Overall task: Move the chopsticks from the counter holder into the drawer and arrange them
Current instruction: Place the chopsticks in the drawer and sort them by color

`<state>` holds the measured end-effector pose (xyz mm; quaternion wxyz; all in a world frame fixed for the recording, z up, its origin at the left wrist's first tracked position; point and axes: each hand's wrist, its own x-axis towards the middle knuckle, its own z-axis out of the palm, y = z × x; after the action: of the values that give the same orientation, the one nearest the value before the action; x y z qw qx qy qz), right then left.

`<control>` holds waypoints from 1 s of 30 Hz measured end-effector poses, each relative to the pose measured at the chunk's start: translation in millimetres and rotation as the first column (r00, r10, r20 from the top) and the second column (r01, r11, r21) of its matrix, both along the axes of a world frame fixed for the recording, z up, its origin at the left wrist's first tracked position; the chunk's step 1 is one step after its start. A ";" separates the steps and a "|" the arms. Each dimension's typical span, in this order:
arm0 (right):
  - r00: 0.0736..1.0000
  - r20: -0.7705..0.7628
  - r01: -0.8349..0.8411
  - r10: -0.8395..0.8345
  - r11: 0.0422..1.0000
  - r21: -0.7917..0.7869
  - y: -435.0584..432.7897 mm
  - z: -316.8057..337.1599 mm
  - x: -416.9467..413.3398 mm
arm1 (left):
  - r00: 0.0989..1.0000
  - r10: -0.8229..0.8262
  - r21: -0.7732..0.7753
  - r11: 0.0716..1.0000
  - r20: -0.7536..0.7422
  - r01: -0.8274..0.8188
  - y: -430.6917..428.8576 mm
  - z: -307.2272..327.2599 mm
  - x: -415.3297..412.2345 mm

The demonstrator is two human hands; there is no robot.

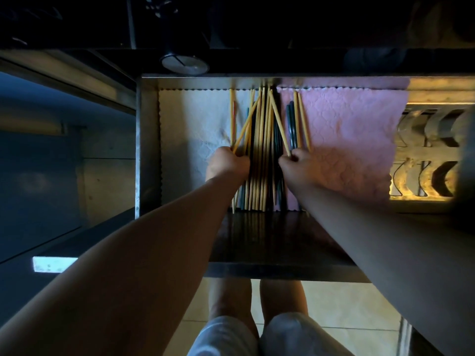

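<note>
1. The drawer point(144, 150) holds the chopsticks point(259, 124), heaped lengthwise along its middle.
2. They look light, stiff and slippery, so are probably best held near the ends.
3. The left hand point(227, 163) curls its fingers round several; the right hand point(299, 166) pinches one.

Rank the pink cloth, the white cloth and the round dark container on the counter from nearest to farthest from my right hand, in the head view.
1. Pink cloth: directly under the right hand.
2. White cloth: left, past the chopsticks.
3. Round dark container: back-left, on the counter.
</note>
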<state>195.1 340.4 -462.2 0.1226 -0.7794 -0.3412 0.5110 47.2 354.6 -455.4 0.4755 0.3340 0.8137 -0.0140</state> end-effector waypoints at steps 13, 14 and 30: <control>0.983 0.179 -0.025 0.026 1.000 -0.009 8.1 6.0 23.8 | 0.999 -0.019 0.141 0.990 -0.034 0.024 -1.4 1.9 15.8; 0.982 0.184 -0.031 0.033 0.999 -0.011 6.8 7.6 24.9 | 0.999 -0.005 0.131 0.991 -0.036 0.010 -1.7 1.2 16.5; 0.946 0.290 -0.156 0.142 0.988 0.024 6.3 -2.0 42.9 | 0.995 0.100 0.117 0.988 0.002 -0.099 -5.3 4.2 26.1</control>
<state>238.0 346.7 -464.2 0.0511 -0.8142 -0.4251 0.3921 73.3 349.3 -451.3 0.4539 0.3203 0.8296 0.0567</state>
